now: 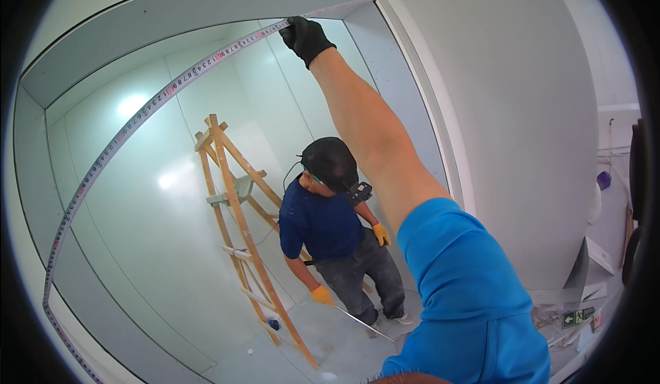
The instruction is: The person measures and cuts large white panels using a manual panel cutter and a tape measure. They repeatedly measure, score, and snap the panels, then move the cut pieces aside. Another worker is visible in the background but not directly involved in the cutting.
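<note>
My right hand (308, 39), in a black glove, is raised near the top of a grey-framed wall opening (165, 20). Its fingers are closed on the blade of a steel tape measure (178, 82). Beyond the hand, the blade reaches the opening's upper right corner. On the other side it bows down along the left of the view and leaves at the bottom left. The tape's case is hidden. My left hand is out of view.
Inside the opening, a person (322, 219) in a cap and orange gloves holds a thin rod (363, 323) angled to the floor. A wooden stepladder (232, 198) stands beside them. At the lower right lie an exit sign (577, 317) and debris.
</note>
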{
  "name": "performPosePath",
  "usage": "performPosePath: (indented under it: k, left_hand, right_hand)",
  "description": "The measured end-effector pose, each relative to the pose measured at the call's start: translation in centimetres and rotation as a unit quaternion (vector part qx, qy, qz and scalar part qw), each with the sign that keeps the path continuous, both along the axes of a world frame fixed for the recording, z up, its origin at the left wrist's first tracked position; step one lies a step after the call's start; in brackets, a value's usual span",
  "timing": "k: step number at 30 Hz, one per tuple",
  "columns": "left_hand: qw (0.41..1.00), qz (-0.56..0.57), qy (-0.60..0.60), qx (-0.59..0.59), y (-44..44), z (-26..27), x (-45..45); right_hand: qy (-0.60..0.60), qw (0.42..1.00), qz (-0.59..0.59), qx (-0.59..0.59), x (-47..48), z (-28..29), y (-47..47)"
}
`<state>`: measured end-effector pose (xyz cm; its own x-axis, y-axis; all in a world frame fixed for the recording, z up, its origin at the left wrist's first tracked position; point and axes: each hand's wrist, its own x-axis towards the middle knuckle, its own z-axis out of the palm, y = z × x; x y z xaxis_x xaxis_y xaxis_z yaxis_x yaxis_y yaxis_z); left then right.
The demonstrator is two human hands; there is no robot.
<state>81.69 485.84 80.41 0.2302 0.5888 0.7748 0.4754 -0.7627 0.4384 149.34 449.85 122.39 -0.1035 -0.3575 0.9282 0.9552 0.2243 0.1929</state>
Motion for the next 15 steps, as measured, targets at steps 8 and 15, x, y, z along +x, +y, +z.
performPosePath:
  k: [8,15]
  left_hand:
    - [0.975,-0.165,-0.089,-0.117,-4.3,-0.1,10.9]
    - [0.938,-0.249,-0.150,-0.187,-6.9,-0.3,16.5]
  right_hand:
    - [-0.024,0.997,0.075,-0.004,3.9,3.4,2.2]
    - [0.125,0.891,0.429,-0.079,0.5,3.8,2.4]
